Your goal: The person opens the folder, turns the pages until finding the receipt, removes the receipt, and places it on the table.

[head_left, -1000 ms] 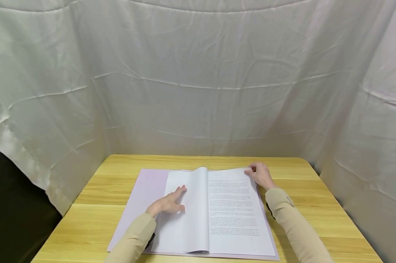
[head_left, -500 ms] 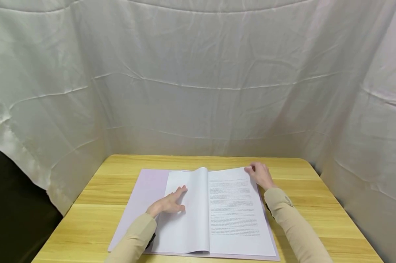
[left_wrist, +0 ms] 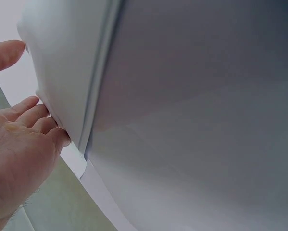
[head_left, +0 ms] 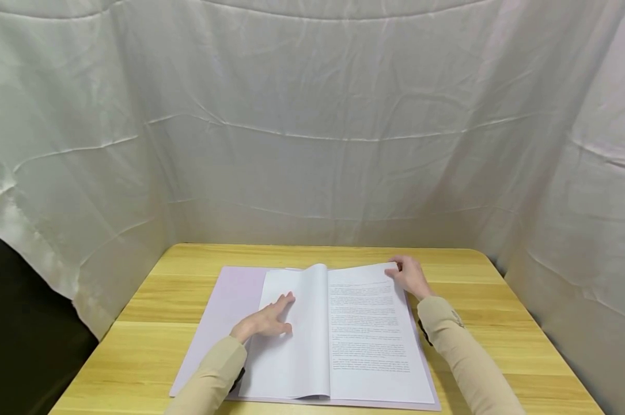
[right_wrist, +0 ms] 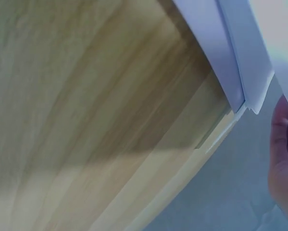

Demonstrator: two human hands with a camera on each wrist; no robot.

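Observation:
A stack of printed white sheets lies spread like a book on a lilac folder (head_left: 234,300). In the head view, my left hand (head_left: 265,323) rests on the blank left-hand pages (head_left: 276,369), fingers spread and fairly straight. The left wrist view has the same hand (left_wrist: 23,149) at the edge of the pale paper (left_wrist: 62,62). At the far right corner, my right hand (head_left: 413,278) pinches the printed right-hand page (head_left: 371,386), whose corner is slightly raised. In the right wrist view, the fingers of that hand (right_wrist: 284,154) are partly cut off beside the lifted paper (right_wrist: 285,43).
The folder lies on a light wooden table (head_left: 151,311) and reaches close to its near edge. Pale grey curtains (head_left: 343,173) hang behind and on both sides. A dark area (head_left: 22,323) shows at the lower left, beyond the table.
The page corner in my right hand has risen very slightly, the hand barely shifting with it. My left hand, the folder and the other sheets stay where they were.

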